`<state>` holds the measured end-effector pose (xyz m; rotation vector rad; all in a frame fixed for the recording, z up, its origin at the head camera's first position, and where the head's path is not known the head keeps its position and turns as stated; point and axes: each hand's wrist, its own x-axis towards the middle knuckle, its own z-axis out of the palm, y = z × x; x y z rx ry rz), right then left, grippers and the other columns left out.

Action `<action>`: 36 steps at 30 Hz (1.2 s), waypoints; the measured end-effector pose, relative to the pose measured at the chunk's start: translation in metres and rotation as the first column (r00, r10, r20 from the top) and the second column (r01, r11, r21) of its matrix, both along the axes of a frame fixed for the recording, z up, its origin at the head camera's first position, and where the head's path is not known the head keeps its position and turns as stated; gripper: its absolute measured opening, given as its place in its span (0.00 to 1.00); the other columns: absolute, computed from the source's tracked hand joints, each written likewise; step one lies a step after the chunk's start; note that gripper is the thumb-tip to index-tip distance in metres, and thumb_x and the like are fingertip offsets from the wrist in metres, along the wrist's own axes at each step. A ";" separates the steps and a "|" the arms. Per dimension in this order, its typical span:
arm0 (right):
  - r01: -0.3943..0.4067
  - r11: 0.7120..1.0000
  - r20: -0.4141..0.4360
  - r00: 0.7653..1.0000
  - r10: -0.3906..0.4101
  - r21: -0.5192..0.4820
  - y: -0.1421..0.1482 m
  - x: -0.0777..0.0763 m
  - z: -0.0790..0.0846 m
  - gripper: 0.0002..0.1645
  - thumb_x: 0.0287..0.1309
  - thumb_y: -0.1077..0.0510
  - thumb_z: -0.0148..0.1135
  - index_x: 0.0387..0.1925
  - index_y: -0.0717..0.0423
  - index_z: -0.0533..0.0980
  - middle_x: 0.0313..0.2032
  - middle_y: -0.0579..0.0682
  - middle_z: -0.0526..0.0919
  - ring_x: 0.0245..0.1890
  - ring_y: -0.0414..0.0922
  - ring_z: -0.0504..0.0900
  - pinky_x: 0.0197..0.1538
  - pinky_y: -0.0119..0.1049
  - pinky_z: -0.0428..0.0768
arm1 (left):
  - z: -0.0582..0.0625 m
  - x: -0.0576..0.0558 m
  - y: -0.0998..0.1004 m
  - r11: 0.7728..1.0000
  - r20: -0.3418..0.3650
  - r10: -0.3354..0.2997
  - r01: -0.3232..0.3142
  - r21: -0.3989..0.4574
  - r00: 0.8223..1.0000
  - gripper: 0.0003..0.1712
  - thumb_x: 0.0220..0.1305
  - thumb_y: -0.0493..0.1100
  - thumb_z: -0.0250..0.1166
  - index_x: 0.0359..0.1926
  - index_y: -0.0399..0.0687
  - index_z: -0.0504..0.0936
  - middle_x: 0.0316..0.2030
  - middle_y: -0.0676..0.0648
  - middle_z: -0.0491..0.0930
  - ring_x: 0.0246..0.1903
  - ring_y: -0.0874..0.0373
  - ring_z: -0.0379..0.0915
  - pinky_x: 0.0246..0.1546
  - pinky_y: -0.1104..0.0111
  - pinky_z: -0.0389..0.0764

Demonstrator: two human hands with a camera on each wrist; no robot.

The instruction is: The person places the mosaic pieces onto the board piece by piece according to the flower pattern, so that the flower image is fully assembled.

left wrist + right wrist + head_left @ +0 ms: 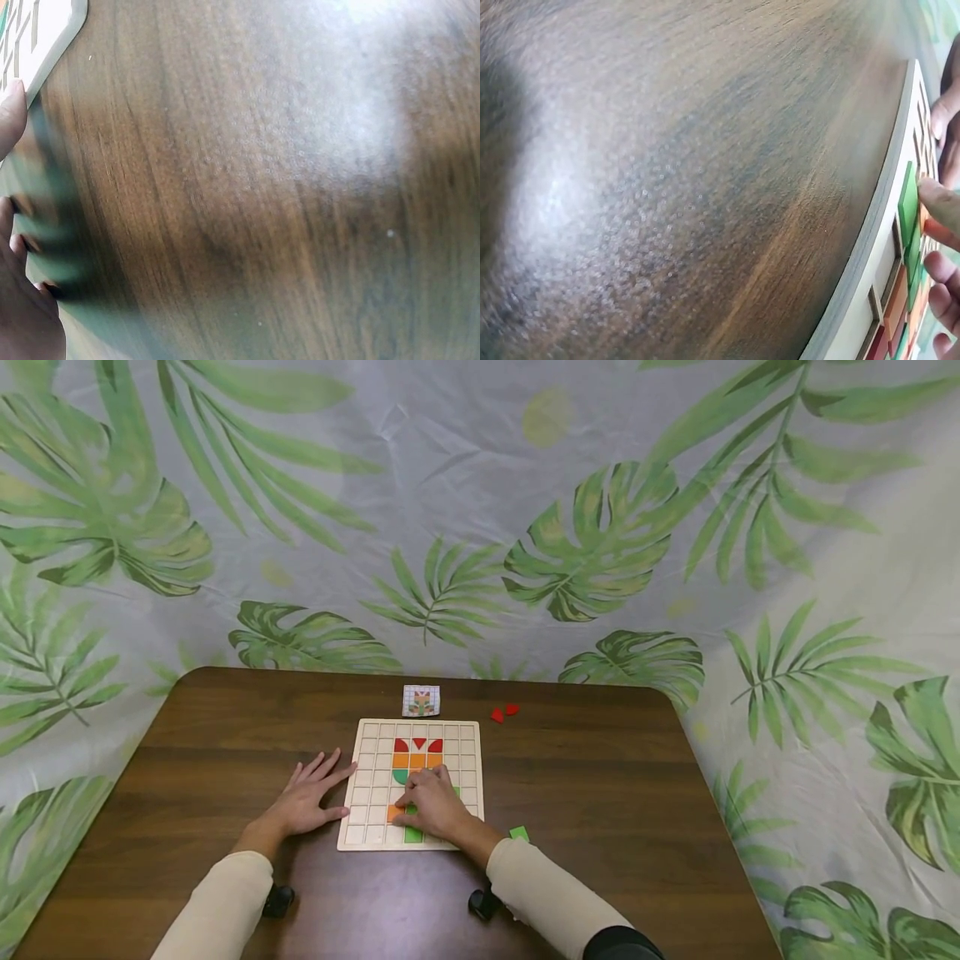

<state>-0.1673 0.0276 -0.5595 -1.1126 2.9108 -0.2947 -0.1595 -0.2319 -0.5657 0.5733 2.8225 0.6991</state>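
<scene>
A square wooden grid board [375,777] lies on the table, with coloured tiles set in its cells. Red tiles [418,744] top the pattern, orange ones are below them, and a green rounded tile [400,776] sits at left. My right hand [435,802] is over the board's lower middle, thumb and index finger pinching an orange tile [393,812] beside green tiles [908,199]. It covers part of the pattern. Fingers spread, my left hand [303,802] rests flat on the table, with thumb and index finger at the board's left edge.
A small pattern card [422,701] lies behind the board. Two loose red pieces [498,716] are at the back right, and a loose green tile [519,833] lies by my right forearm. The brown table [600,810] ends at a leaf-print cloth.
</scene>
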 end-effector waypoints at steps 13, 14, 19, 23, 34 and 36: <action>-0.008 0.973 0.292 0.953 0.076 -0.229 0.044 -0.020 0.018 0.12 0.53 0.51 0.71 0.36 0.53 0.86 0.35 0.46 0.82 0.36 0.42 0.76 0.43 0.29 0.73 | 0.003 0.001 0.000 1.000 0.002 0.012 -0.012 0.005 1.000 0.44 0.56 0.56 0.67 0.70 0.46 0.65 0.71 0.30 0.51 0.68 0.28 0.43 0.64 0.34 0.41; 0.002 0.970 0.329 0.941 0.080 -0.243 0.053 -0.022 0.020 0.11 0.53 0.52 0.71 0.36 0.54 0.86 0.34 0.46 0.82 0.35 0.42 0.76 0.41 0.28 0.73 | 0.004 0.001 0.000 1.000 0.003 0.013 -0.013 0.005 1.000 0.44 0.56 0.56 0.67 0.70 0.46 0.64 0.71 0.30 0.51 0.69 0.28 0.43 0.64 0.34 0.40; 0.024 0.968 0.465 0.880 0.099 -0.250 0.096 -0.028 0.022 0.10 0.49 0.57 0.74 0.34 0.55 0.85 0.28 0.46 0.81 0.27 0.39 0.73 0.32 0.27 0.72 | 0.003 0.001 -0.001 1.000 0.004 0.012 -0.012 0.018 1.000 0.44 0.56 0.57 0.67 0.70 0.46 0.64 0.71 0.30 0.51 0.68 0.28 0.42 0.64 0.33 0.40; -0.004 0.976 0.510 0.852 0.117 -0.217 0.126 -0.028 0.022 0.11 0.46 0.58 0.76 0.32 0.55 0.83 0.25 0.45 0.78 0.26 0.35 0.72 0.30 0.26 0.71 | 0.002 0.001 -0.002 1.000 0.002 0.011 -0.011 0.024 1.000 0.43 0.57 0.56 0.67 0.70 0.46 0.64 0.71 0.30 0.51 0.69 0.28 0.42 0.63 0.33 0.39; -0.050 0.988 0.542 0.831 0.122 -0.146 0.166 -0.017 0.019 0.14 0.39 0.57 0.80 0.29 0.54 0.82 0.26 0.45 0.77 0.27 0.38 0.73 0.30 0.25 0.71 | 0.000 0.001 -0.002 1.000 -0.001 -0.003 0.003 0.020 1.000 0.42 0.58 0.56 0.67 0.70 0.46 0.65 0.71 0.30 0.51 0.68 0.27 0.43 0.63 0.33 0.40; -0.052 0.990 0.537 0.835 0.117 -0.134 0.170 -0.015 0.018 0.16 0.37 0.57 0.81 0.28 0.54 0.81 0.26 0.45 0.76 0.28 0.37 0.72 0.31 0.25 0.70 | 0.001 0.002 -0.001 1.000 0.006 -0.001 0.001 0.021 1.000 0.43 0.58 0.57 0.67 0.70 0.46 0.65 0.71 0.30 0.51 0.68 0.27 0.43 0.63 0.33 0.40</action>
